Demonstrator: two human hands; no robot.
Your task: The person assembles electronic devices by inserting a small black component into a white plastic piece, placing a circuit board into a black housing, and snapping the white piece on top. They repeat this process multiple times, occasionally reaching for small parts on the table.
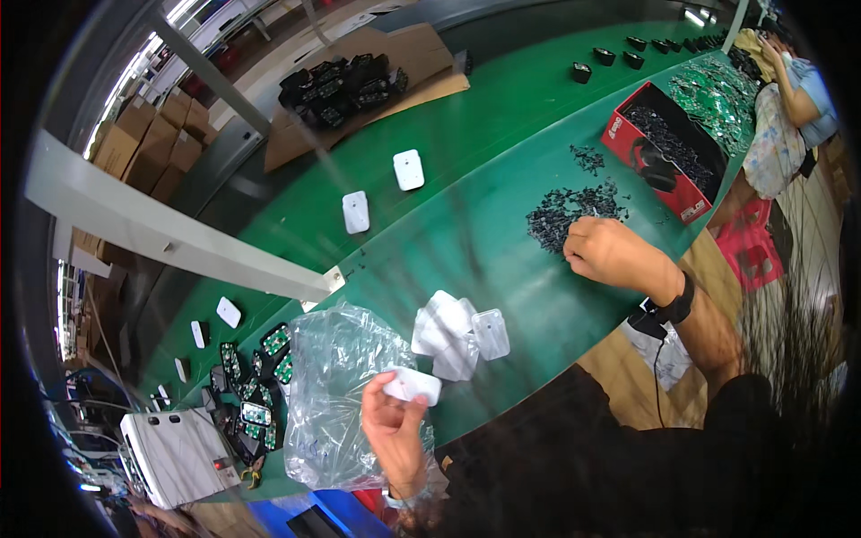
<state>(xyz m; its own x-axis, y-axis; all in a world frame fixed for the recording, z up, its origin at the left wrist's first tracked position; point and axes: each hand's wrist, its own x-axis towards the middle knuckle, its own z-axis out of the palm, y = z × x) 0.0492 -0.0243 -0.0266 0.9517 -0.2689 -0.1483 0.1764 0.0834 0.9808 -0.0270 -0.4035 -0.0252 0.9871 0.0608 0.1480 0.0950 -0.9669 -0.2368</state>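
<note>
In the head view, the left hand (395, 429) pinches a white plastic cover (413, 386) between thumb and fingertips, just beside the clear plastic bag (336, 394). The right hand (614, 253), fingers curled, touches the pile of small black parts (574, 211), well apart from the bag

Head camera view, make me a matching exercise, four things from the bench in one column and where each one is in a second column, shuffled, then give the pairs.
Things:
1. white plastic cover
2. pile of small black parts
3. red box
4. clear plastic bag

Places:
A. lying beside the left hand
B. at the fingertips of the right hand
C. held in the left hand
D. beyond the right hand, near the bench edge

Pairs: 1-C, 2-B, 3-D, 4-A
</note>
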